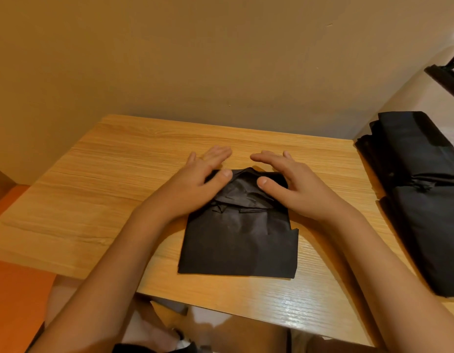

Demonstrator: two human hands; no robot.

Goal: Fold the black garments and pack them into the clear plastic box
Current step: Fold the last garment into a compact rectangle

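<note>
Head view shows left hand (195, 178) and right hand (284, 178), fingers flat, pressing the folded black garment (236, 240) on the table (119, 174); packing probably follows.

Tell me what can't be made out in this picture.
Clear plastic box: nowhere in the head view.
Folded black garment, far corners: under the left hand and right hand.
Black pile: cut by the right edge; number of pieces unclear.
Dark object at top right: cut by the edge, unidentifiable.
</note>
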